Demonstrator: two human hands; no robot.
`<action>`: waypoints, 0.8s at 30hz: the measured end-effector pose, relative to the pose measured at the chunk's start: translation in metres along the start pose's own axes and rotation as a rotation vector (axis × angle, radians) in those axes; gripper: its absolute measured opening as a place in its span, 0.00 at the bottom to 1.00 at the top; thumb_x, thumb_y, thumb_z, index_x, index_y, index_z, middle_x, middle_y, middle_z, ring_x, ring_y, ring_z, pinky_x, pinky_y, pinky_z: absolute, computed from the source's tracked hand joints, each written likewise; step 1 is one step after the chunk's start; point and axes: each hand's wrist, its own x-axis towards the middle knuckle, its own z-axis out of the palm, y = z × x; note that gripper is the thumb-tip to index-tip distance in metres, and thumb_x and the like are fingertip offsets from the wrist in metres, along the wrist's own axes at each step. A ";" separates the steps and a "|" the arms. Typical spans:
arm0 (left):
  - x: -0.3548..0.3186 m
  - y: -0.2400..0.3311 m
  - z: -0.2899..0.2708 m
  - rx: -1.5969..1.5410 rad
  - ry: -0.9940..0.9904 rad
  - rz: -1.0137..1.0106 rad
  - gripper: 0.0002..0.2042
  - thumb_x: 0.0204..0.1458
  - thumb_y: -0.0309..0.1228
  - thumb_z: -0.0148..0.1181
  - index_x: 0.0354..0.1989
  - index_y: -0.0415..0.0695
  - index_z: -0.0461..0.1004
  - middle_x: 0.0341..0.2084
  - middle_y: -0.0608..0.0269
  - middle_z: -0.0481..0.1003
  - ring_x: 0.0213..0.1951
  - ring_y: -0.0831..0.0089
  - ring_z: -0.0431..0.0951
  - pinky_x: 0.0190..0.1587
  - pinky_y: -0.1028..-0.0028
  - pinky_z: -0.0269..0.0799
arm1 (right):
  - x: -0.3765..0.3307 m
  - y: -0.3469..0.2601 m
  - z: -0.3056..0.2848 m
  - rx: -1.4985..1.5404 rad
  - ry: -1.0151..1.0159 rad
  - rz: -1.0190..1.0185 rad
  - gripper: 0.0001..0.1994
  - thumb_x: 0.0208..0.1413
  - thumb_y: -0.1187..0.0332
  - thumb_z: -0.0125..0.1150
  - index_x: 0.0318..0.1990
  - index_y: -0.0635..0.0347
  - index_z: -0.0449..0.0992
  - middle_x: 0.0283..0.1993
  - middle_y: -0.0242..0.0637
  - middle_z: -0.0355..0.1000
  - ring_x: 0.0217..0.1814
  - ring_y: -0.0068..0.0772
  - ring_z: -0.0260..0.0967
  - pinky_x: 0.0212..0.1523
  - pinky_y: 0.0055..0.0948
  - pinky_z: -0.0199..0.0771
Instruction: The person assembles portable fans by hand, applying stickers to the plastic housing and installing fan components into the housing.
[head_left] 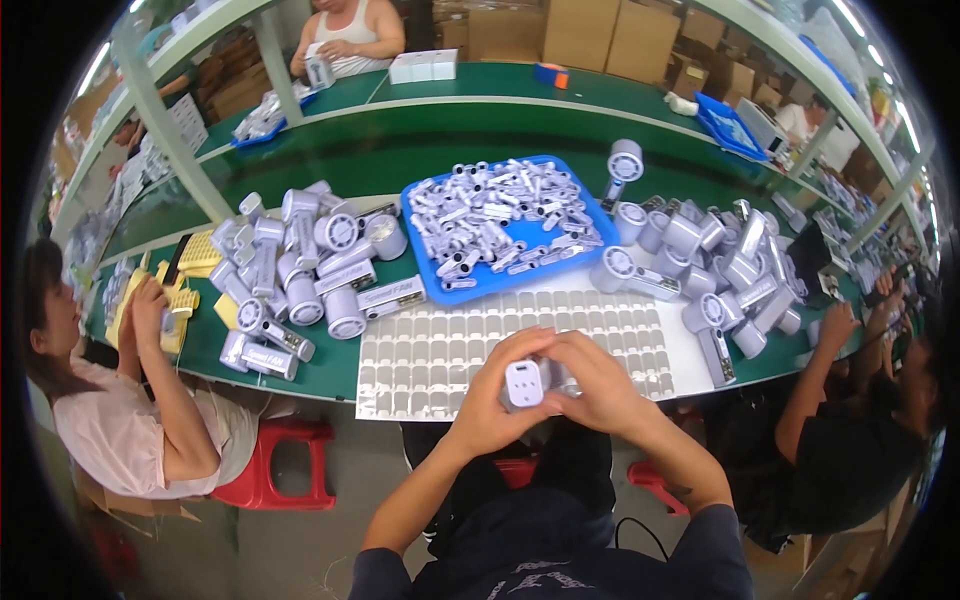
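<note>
Just past the table's near edge I hold a pale lavender handheld fan [523, 385], its end with a small slot and several dots turned up toward me. My left hand [487, 405] is wrapped round its left side. The fingers of my right hand [597, 385] curl round its far and right side, and the fingertips of both hands meet. Most of the fan's body is hidden by my fingers. Under and beyond my hands lies a white sheet [440, 345] with rows of grey rounded stickers, some of its spots bare.
A blue tray [425, 272] of small lavender parts stands beyond the sheet. Lavender fans are heaped at left [300, 260] and right [735, 260]. Co-workers sit on both sides; another person [350, 40] works across the bench. A red stool [285, 465] stands at lower left.
</note>
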 end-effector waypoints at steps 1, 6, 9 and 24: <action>-0.003 -0.007 0.002 -0.008 -0.011 0.004 0.33 0.42 0.31 0.73 0.58 0.41 0.64 0.59 0.50 0.65 0.61 0.58 0.65 0.62 0.63 0.59 | 0.000 0.003 0.002 -0.006 0.007 0.017 0.23 0.43 0.70 0.70 0.49 0.60 0.71 0.46 0.43 0.70 0.48 0.46 0.70 0.45 0.36 0.72; -0.012 -0.018 -0.016 -0.053 0.302 0.027 0.28 0.39 0.31 0.76 0.47 0.40 0.66 0.40 0.56 0.76 0.44 0.69 0.75 0.49 0.71 0.70 | -0.007 0.073 -0.038 -0.056 0.066 0.244 0.11 0.49 0.70 0.65 0.41 0.60 0.78 0.38 0.39 0.74 0.40 0.42 0.73 0.42 0.34 0.73; 0.000 -0.021 -0.030 -0.070 0.436 0.090 0.28 0.38 0.30 0.77 0.44 0.41 0.64 0.31 0.60 0.75 0.35 0.75 0.75 0.40 0.75 0.71 | -0.019 0.107 -0.050 -0.129 0.039 0.466 0.11 0.50 0.70 0.63 0.41 0.60 0.78 0.39 0.43 0.74 0.41 0.44 0.73 0.44 0.35 0.73; 0.029 -0.027 -0.008 0.017 0.227 -0.028 0.24 0.38 0.30 0.76 0.43 0.41 0.70 0.34 0.62 0.73 0.36 0.77 0.73 0.40 0.77 0.69 | -0.023 0.087 0.011 -0.236 -0.037 0.222 0.10 0.46 0.73 0.64 0.37 0.63 0.78 0.38 0.41 0.70 0.45 0.44 0.69 0.46 0.37 0.71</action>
